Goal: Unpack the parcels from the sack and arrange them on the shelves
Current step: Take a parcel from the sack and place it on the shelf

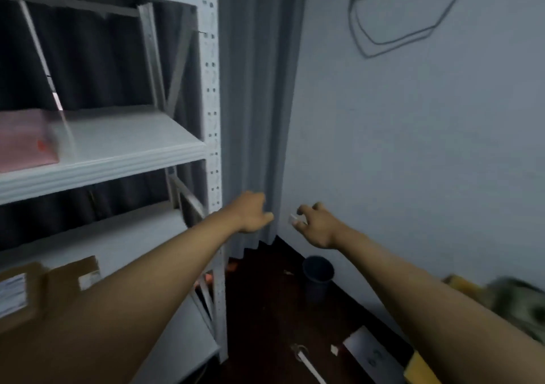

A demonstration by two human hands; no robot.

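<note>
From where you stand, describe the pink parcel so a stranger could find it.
Start at the white metal shelving unit on the left. On its middle shelf, at the far left edge, lies the pink parcel. The cardboard boxes one shelf lower are brown.

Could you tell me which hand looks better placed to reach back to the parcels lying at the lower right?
Probably the right hand: it is on the same side as the blurred parcels by the wall. The left hand is nearer the shelf unit, and would have to cross over.
</note>
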